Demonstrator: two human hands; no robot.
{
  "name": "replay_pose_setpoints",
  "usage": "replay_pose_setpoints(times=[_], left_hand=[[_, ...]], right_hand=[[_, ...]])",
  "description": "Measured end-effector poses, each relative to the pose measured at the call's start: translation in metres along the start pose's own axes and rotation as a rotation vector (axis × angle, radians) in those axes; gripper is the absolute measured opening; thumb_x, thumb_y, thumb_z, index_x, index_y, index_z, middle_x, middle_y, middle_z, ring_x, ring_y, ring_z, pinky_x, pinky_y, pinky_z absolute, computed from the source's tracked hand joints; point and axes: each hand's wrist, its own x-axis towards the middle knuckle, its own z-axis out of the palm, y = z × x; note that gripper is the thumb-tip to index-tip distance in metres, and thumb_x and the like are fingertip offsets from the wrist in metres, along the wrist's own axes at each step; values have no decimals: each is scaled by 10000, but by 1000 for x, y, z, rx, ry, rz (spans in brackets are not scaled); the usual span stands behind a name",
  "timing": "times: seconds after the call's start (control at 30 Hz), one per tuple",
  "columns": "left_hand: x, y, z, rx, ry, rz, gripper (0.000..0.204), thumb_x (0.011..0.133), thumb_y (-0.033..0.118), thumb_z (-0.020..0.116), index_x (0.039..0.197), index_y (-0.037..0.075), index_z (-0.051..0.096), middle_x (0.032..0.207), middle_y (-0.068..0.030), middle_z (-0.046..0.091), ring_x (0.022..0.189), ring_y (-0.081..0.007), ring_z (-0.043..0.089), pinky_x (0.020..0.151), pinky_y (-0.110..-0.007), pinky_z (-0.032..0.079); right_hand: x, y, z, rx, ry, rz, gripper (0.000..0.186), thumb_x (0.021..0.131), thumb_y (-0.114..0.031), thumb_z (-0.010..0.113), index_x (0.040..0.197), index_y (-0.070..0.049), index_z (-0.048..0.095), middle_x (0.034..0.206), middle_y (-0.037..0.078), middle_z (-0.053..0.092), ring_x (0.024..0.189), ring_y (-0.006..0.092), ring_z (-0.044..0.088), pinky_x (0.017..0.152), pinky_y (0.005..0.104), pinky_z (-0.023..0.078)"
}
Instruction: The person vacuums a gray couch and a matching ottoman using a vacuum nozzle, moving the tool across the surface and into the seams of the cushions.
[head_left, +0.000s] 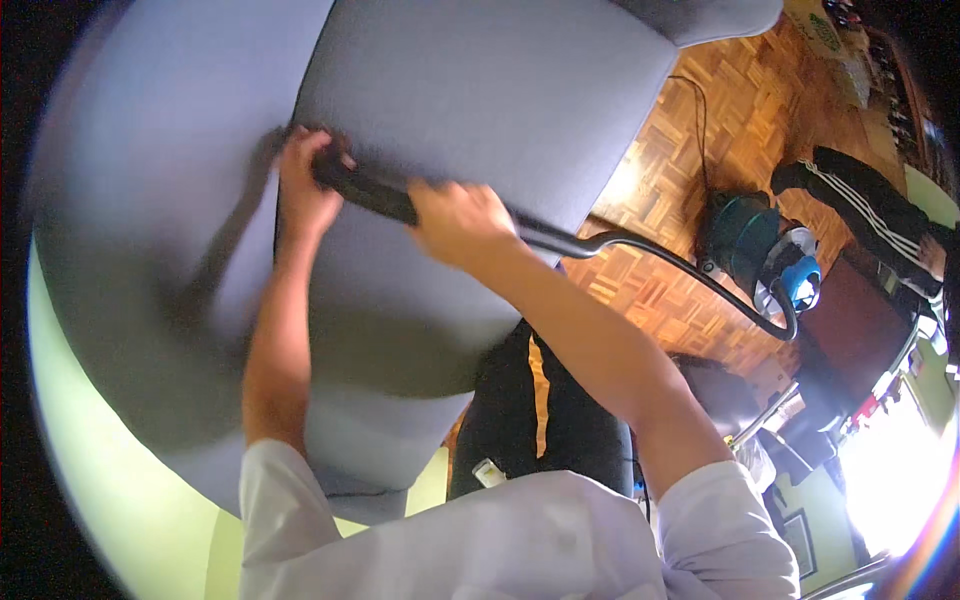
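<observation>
Vac wand [375,192], blk, 1 pc: over sofa seat [490,90], end at L hand [308,185], shaft under R hand [462,222]. Both clamped on it, apart. Best: L presses end flush, R steadies; hose [685,264] slack, R of hands.

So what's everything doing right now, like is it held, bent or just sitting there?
Left hand: closed on the black tube's end
Right hand: closed around the tube farther along
Black tube: held slanting over the seat
Hose: bent, curving towards the vacuum cleaner
Vacuum cleaner: resting on the floor; can't tell if it's on
Cord: loosely curved on the floor
Grey seat: partly shadowed
</observation>
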Motion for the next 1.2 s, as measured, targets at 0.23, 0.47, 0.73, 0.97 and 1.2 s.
replay_pose_setpoints(times=[0.23,0.47,0.73,0.97,1.2], left_hand=[[-106,261,118,-332,-112,226,210,772,131,694,980,114,673,1203,-149,534,1196,-404,493,972,-603,370],[-80,348,186,-373,-276,178,506,609,0,754,1083,150,664,1319,-146,457,1364,-435,361,1121,-708,250],[151,273,166,-189,-6,246,678,643,-66,765,1241,142,521,1443,-228,390,1397,-510,296,1151,-626,292],[169,389,237,-333,-42,15,767,660,-32,785,1330,103,437,1510,-268,312,1392,-532,293,1187,-567,274],[160,442,264,-288,-280,114,812,663,45,819,1378,135,446,1501,-238,323,1367,-491,339,1167,-542,320]], right_hand=[[-229,255,124,137,284,289,490,708,-262,805,1138,-75,663,939,204,683,948,407,668,846,483,544],[-261,342,108,64,551,262,358,702,-208,800,974,-33,647,859,216,676,805,418,674,720,487,552],[-79,308,-75,76,741,83,401,744,-323,805,1030,-76,672,797,221,689,751,413,690,675,449,571],[-136,367,-115,72,606,444,370,774,-346,749,1046,-108,667,829,215,704,828,420,699,741,489,571],[-174,416,-92,261,734,498,324,724,-273,757,932,-35,682,730,223,665,728,404,702,673,441,558]])
